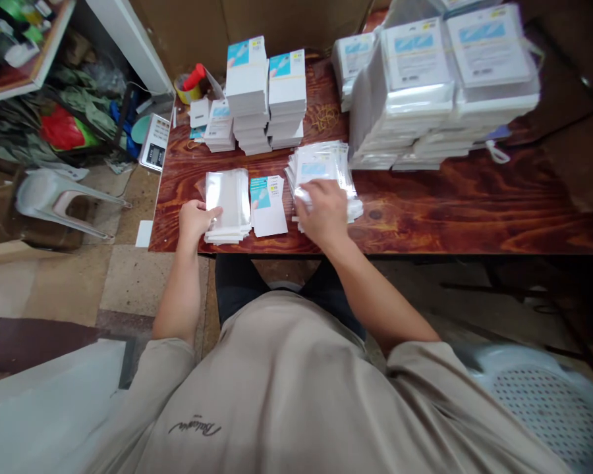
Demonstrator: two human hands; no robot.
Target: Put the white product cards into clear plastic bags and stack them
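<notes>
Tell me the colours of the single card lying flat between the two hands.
White card with a turquoise panel at its upper left, seen in the head view.
</notes>
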